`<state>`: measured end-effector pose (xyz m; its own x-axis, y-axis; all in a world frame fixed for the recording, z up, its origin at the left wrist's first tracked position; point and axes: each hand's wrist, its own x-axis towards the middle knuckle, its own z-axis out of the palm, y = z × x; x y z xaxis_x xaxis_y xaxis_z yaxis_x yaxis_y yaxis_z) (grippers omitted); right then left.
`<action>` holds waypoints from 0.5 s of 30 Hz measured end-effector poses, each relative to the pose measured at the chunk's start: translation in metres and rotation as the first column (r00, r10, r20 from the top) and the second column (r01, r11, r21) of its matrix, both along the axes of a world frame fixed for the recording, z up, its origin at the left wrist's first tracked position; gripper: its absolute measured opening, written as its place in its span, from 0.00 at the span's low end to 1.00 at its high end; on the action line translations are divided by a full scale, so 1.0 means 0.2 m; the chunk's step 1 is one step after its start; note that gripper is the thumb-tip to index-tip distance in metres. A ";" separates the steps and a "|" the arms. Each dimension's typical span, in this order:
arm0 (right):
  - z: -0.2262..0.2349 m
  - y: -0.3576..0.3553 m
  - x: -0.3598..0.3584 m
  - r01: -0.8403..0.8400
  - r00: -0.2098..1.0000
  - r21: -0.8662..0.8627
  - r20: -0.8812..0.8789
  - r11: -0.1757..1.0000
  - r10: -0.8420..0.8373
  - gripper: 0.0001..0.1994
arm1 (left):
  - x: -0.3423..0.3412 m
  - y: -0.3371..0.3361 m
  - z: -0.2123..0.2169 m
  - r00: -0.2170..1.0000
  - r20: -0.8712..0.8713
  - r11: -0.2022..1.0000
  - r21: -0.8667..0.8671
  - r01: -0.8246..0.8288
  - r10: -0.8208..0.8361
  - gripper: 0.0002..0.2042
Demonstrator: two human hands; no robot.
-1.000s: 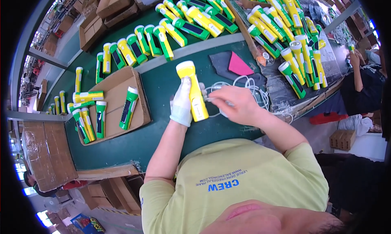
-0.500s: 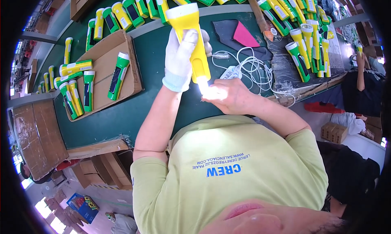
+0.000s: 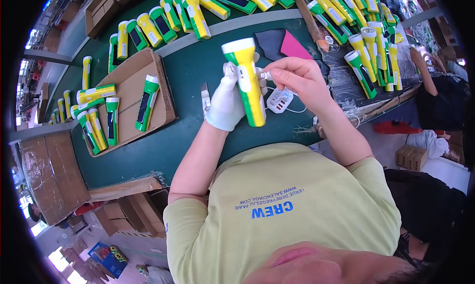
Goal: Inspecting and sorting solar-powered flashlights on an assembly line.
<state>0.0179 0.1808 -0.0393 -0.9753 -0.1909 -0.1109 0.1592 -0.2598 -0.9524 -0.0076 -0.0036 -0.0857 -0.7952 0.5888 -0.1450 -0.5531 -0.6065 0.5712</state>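
Observation:
My left hand [image 3: 226, 100], in a white glove, is closed around a yellow and green flashlight [image 3: 251, 88]. Its wide white head points up and away from me, and no light shows from it. My bare right hand [image 3: 303, 81] pinches a small white cable plug [image 3: 267, 75] close to the flashlight's right side; whether the plug touches it I cannot tell. Just below my right hand lies a white USB charger [image 3: 280, 101] with several ports, its white cable [image 3: 297, 110] partly hidden behind the hand and forearm.
A cardboard tray [image 3: 132, 72] with several flashlights stands at left. More flashlights line the far side of the green table [image 3: 190, 66] and pile up at right [image 3: 373, 49]. A blade-like tool [image 3: 205, 98] lies by my left wrist. Another person [image 3: 438, 93] is at far right.
The flashlight has turned in my left hand and come lower. The bright light at its tail end is gone. My right hand has moved up from the tail to its side with a plug.

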 end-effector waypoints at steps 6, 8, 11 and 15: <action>0.08 -0.05 -0.01 0.109 0.939 0.410 -0.341 0.906 0.041 0.07 | 0.06 0.04 0.03 0.992 0.116 0.993 -0.115 -0.029 0.042 0.30; 0.07 -0.06 0.00 0.157 0.918 0.447 -0.395 0.881 0.037 0.07 | 0.08 0.06 0.09 0.977 0.149 0.964 -0.241 -0.114 0.152 0.31; 0.09 -0.08 0.02 0.264 0.853 0.522 -0.519 0.811 0.057 0.05 | 0.10 0.03 0.09 0.982 -0.086 0.941 -0.281 -0.187 0.169 0.27; 0.12 -0.12 0.05 0.512 0.615 0.539 -0.774 0.668 0.154 0.02 | 0.14 0.08 0.14 0.699 -0.658 0.683 -0.376 -0.626 0.279 0.24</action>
<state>0.0274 0.1565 -0.0162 -0.7637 -0.1966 0.6149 -0.6067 0.5439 -0.5797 0.0197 0.0114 -0.0571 -0.9747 0.0824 0.2077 0.1901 -0.1830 0.9646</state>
